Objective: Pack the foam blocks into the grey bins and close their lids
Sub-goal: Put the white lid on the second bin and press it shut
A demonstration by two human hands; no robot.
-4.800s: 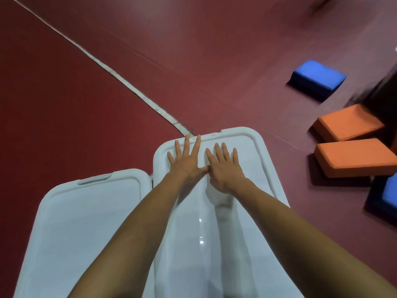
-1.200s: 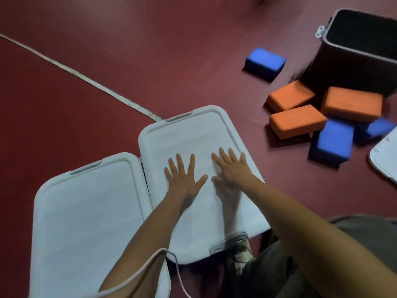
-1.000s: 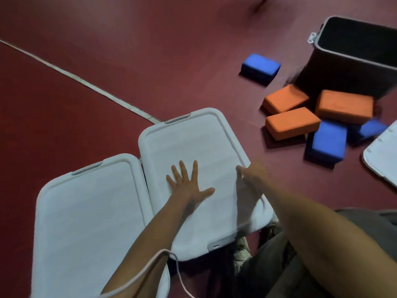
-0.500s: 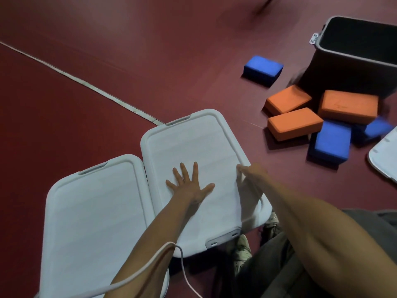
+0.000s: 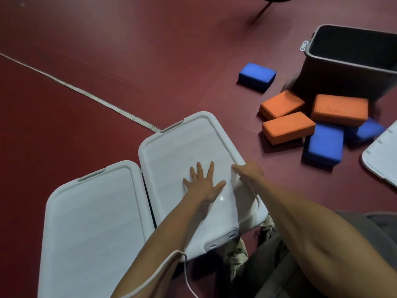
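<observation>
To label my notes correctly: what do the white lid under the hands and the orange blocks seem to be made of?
The white lid is probably hard plastic, smooth and slightly glossy: a bright glare spot shows beside the left hand. The orange blocks are likely foam with a matte finish: no shine, softly rounded edges.

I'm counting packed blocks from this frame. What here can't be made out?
Head view only.
Bin contents: hidden by the left white plastic lid and the right white plastic lid.
Right hand: fingers hidden past the right lid's rim; grip unclear.
Open dark grey plastic bin: interior too dark, cut off by the right edge.
Loose white lid: cut by the right edge.
</observation>
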